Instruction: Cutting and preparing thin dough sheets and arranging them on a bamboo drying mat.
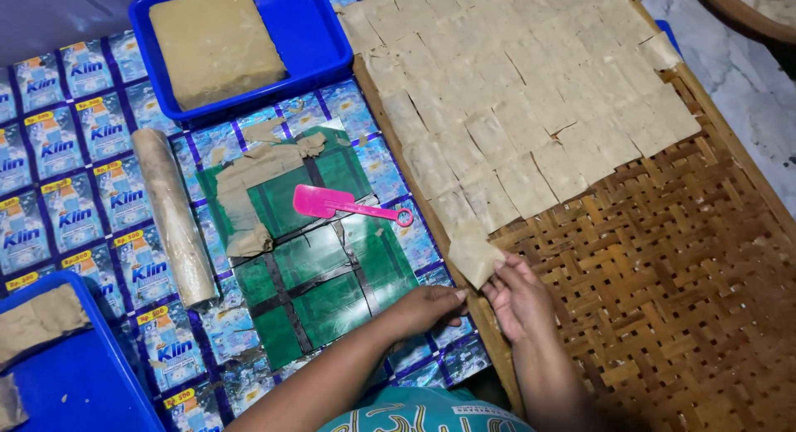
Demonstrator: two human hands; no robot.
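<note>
Woven bamboo tray fills the right side, its top half covered w/ rows of thin pale dough squares; beside it a green cutting mat w/ a pink plastic scraper. Right hand pinches one thin beige dough square at the tray's near-left edge, left hand fingers together, touching nothing I can tell.

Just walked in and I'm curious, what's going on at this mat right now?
A person is laying a thin square dough sheet at the edge of a woven bamboo tray, held by the right hand with the left hand beside it. Rows of similar squares already cover the tray's upper part. A pink scraper, a rolling pin and a dough block in a blue tray lie nearby.
</note>
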